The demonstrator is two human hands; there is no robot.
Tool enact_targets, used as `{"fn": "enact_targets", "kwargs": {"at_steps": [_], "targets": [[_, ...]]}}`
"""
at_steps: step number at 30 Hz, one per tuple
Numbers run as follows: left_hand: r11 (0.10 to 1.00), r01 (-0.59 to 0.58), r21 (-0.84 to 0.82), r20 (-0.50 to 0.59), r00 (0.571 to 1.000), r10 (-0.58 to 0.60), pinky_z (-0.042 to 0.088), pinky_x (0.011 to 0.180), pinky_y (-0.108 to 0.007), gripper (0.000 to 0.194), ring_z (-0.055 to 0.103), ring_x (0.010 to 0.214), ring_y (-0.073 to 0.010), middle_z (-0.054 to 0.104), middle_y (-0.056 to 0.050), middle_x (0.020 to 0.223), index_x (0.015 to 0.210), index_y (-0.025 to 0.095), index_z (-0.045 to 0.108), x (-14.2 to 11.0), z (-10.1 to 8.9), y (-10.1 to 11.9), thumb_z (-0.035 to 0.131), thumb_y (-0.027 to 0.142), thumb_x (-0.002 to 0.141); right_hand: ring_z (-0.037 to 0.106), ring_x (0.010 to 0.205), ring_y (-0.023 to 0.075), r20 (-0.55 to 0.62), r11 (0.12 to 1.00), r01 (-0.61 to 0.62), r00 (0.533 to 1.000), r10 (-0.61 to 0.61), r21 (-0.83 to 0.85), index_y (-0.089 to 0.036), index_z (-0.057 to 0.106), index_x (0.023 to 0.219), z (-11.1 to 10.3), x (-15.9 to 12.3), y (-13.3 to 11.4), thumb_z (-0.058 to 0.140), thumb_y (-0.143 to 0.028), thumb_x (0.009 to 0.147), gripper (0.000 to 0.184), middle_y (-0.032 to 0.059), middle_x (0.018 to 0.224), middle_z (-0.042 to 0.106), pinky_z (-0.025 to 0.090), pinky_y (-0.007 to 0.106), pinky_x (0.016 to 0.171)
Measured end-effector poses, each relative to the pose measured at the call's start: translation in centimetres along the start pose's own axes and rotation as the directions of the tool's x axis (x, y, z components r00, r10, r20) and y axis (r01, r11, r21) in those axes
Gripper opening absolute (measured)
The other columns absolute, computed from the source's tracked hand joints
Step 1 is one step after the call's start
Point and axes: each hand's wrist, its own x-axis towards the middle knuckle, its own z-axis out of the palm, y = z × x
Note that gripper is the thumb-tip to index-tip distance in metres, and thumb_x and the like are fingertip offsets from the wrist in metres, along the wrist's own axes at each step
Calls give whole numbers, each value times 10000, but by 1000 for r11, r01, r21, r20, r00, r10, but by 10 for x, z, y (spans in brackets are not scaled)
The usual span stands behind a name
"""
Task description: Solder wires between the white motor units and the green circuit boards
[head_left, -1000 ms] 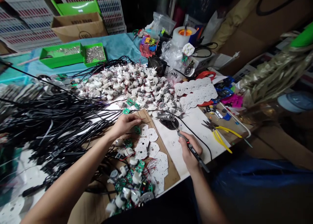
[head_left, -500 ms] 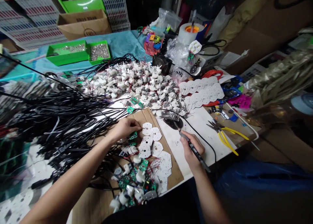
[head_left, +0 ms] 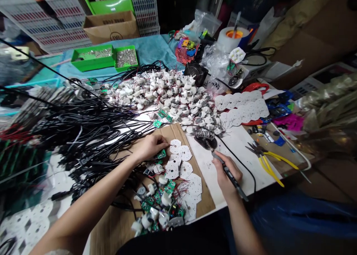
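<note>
My right hand [head_left: 228, 173] grips a soldering iron [head_left: 229, 175] like a pen, its tip over the dark base of the coiled iron stand [head_left: 205, 139]. Fingers pinched, my left hand [head_left: 152, 146] holds a thin wire at the left edge of the topmost white circuit board [head_left: 175, 146]. A green circuit board [head_left: 161, 154] lies just below that hand. Several more white boards [head_left: 185, 169] run down the cardboard sheet [head_left: 208, 201]. Left of them sit white motor units [head_left: 166, 198] with green boards and red wires.
A large heap of white motor units [head_left: 167, 93] fills the middle. Black cables [head_left: 95, 125] are bundled at left. Yellow-handled pliers [head_left: 266, 160] lie at right, near scalloped white board strips [head_left: 242, 108]. Green trays [head_left: 93, 58] of small metal parts stand at the back.
My left hand has brought the wire down to the top white board's edge. My right hand keeps the soldering iron at its stand. The whole view has shifted, moving the scene rightward.
</note>
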Motion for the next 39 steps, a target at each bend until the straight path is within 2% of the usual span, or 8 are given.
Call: {"fn": "enact_targets", "kwargs": {"at_steps": [4, 7, 12, 14, 20, 29, 39], "targets": [[999, -38, 5, 3, 999, 38, 401, 612, -250, 269, 606, 658, -156, 719, -8, 755, 847, 206, 730, -1, 1, 1, 595, 437, 871, 756, 768, 218, -49, 999, -23, 999, 24, 27, -195, 743, 1160, -3, -6, -10, 625, -302, 984, 237, 91, 979, 769, 638, 346, 708], [998, -60, 31, -28, 998, 61, 402, 618, -250, 248, 605, 663, -157, 712, -14, 750, 834, 197, 722, -3, 3, 1, 577, 392, 886, 749, 759, 210, -54, 996, 29, 998, -24, 90, -206, 742, 1146, 1, -10, -29, 619, -264, 979, 215, 74, 942, 766, 631, 343, 719], [995, -57, 82, -59, 996, 62, 392, 627, -246, 195, 582, 659, -148, 693, -25, 748, 828, 169, 701, -4, 7, 1, 567, 296, 893, 736, 823, 204, 148, 980, 64, 985, -93, 188, -212, 724, 1162, 24, -10, -67, 584, -224, 988, 224, 67, 937, 758, 612, 329, 746], [994, -60, 94, -52, 997, 65, 389, 638, -245, 164, 577, 673, -145, 686, -28, 753, 827, 156, 688, -3, 7, 3, 567, 248, 888, 728, 834, 198, 188, 975, 73, 976, -114, 211, -209, 720, 1161, 35, -8, -74, 591, -205, 983, 220, 62, 936, 754, 602, 320, 754], [993, -31, 114, -16, 999, 33, 352, 606, -243, 149, 512, 606, -126, 611, -1, 673, 789, 148, 663, -3, 3, 8, 552, 191, 877, 729, 866, 200, 199, 972, 82, 972, -127, 221, -214, 721, 1151, 52, -4, -72, 592, -199, 983, 213, 60, 968, 762, 593, 322, 794], [992, -21, 125, 14, 1000, 19, 346, 610, -237, 155, 517, 630, -132, 634, -17, 709, 779, 145, 668, -1, 2, 10, 542, 180, 863, 733, 804, 193, 231, 971, 73, 965, -127, 227, -208, 719, 1153, 54, -7, -71, 576, -199, 989, 217, 60, 929, 761, 604, 319, 756], [993, -32, 114, 14, 999, 31, 371, 628, -229, 144, 569, 659, -137, 665, -14, 730, 799, 156, 685, 1, 4, 6, 561, 181, 868, 737, 854, 204, 245, 973, 65, 962, -120, 223, -222, 715, 1156, 55, -9, -67, 581, -203, 986, 218, 62, 965, 764, 606, 332, 786]]}}
